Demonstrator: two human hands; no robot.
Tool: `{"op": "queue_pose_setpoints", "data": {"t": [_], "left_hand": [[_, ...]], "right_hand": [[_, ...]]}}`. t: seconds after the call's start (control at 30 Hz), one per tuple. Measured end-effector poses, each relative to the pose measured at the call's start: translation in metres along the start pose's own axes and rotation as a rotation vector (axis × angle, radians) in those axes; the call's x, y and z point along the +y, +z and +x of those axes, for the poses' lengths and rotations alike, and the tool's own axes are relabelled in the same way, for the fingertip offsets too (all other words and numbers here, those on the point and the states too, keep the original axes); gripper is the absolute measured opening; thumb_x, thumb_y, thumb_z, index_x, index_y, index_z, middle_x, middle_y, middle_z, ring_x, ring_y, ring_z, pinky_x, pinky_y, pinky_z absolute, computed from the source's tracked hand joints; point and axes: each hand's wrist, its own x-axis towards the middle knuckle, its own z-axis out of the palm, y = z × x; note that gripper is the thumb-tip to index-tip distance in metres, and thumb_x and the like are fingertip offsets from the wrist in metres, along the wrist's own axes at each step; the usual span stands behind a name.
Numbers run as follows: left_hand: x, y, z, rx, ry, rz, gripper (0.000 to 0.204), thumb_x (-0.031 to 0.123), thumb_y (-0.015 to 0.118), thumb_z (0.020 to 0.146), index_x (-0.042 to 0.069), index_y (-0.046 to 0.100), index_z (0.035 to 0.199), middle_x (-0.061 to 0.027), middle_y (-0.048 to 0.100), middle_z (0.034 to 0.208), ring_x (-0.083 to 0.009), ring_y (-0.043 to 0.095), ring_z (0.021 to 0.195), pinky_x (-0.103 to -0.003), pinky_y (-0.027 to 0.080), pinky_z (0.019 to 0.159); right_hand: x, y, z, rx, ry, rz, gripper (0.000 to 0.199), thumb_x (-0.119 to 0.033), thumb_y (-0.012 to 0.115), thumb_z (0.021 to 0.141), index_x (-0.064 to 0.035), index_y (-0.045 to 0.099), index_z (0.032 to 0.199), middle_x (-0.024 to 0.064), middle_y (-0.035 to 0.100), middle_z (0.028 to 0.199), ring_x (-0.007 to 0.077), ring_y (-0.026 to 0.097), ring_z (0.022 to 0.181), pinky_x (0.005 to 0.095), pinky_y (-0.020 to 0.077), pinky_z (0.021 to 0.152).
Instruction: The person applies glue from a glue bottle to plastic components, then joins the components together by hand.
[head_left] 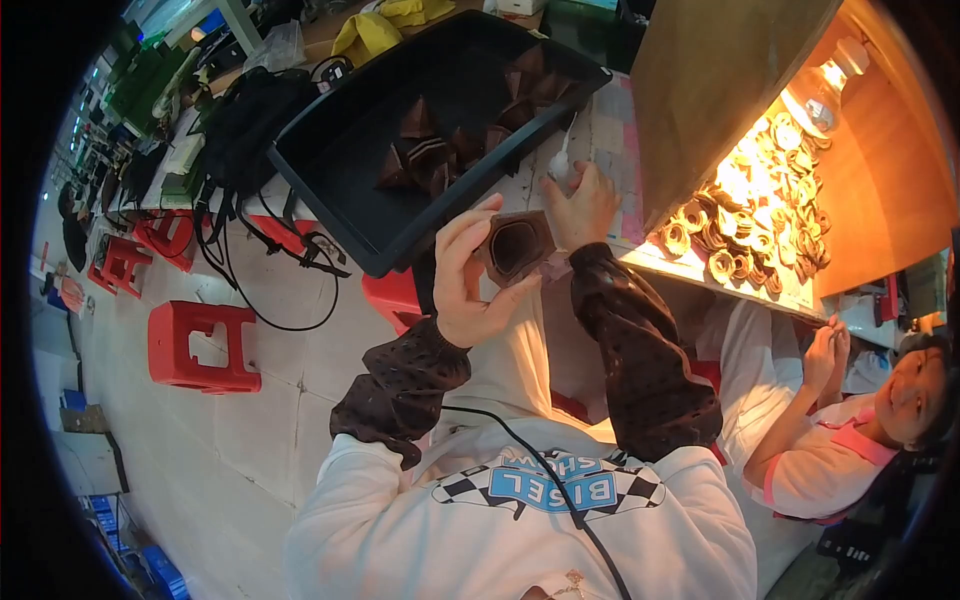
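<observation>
My left hand [468,275] grips a dark brown leather piece [517,246] with a curved opening, held up in front of me. My right hand [580,205] is closed around a small white bottle [561,166] with a thin nozzle, its tip pointing up and away, just above the leather piece's right edge. Both forearms wear dark brown dotted sleeve covers. Just beyond the hands lies a large black tray [340,160] holding several more dark brown pieces [440,155].
A lit wooden box [720,60] at the right holds many tan curled parts [760,215] under a lamp [825,75]. A second person in white and pink sits at the lower right, hands [830,350] together. Red plastic stools [200,345] stand on the tiled floor at left.
</observation>
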Motion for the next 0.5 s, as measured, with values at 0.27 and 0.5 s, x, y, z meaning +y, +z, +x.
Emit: {"op": "queue_pose_setpoints", "data": {"t": [0.27,0.5], "left_hand": [[0.002,0.028,-0.006,0.033,0.032,-0.206,0.079,-0.008,0.077,0.067,0.006,0.033,0.132,-0.0189,0.037,0.13,-0.0386,0.04,0.127,-0.042,0.047,0.098],[0.005,0.06,-0.004,-0.025,0.054,-0.173,0.084,0.0,0.08,0.067,0.011,0.03,0.134,-0.0199,0.04,0.127,-0.0411,0.045,0.122,-0.046,0.046,0.098]], "right_hand": [[0.032,-0.057,-0.095,0.231,-0.217,0.119,0.033,-0.014,0.072,0.074,-0.0055,0.057,0.102,0.0057,0.057,0.084,0.0252,0.053,0.086,0.038,0.0373,0.078],[0.084,-0.092,-0.187,0.159,-0.015,0.069,0.028,-0.009,0.071,0.075,-0.0063,0.058,0.1,0.0043,0.058,0.082,0.0223,0.054,0.084,0.0358,0.0375,0.078]]}}
